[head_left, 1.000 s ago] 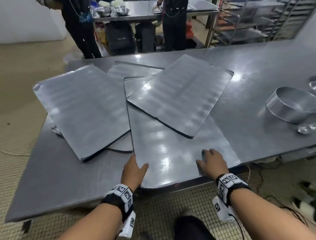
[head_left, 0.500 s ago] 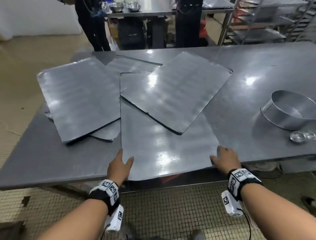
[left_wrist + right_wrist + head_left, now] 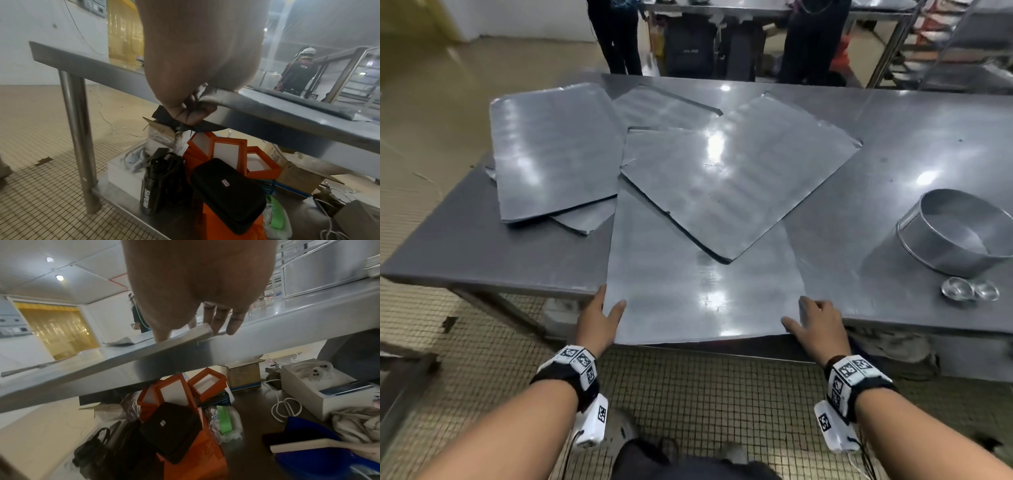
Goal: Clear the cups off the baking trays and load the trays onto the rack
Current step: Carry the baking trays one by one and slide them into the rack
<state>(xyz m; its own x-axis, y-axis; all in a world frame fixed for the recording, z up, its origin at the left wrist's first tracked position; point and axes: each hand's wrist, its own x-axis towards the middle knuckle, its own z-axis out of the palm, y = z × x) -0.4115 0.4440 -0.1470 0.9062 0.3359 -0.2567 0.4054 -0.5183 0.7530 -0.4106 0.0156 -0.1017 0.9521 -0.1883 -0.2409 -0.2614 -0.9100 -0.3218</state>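
Note:
Several flat grey baking trays lie overlapped on the steel table (image 3: 482, 246). The nearest tray (image 3: 698, 291) sticks out over the front edge. My left hand (image 3: 601, 318) grips its near left corner, thumb on top; in the left wrist view the fingers (image 3: 191, 112) curl under the tray (image 3: 267, 105). My right hand (image 3: 811, 322) rests at the near right corner, with the thumb on the tray (image 3: 185, 337) and straight fingers (image 3: 232, 324) on the table beside it. Another tray (image 3: 736, 185) lies across the far half. Two small clear cups (image 3: 969, 289) stand on the table, off the trays.
A round metal tin (image 3: 955, 233) stands at the right, just behind the cups. Steel racks (image 3: 962, 44) and another table with two people (image 3: 619, 34) are at the back. Boxes and bags (image 3: 226, 186) fill the shelf under the table.
The nearest tray has turned square to the table's front edge and slid toward me. Both hands have moved out to its near corners.

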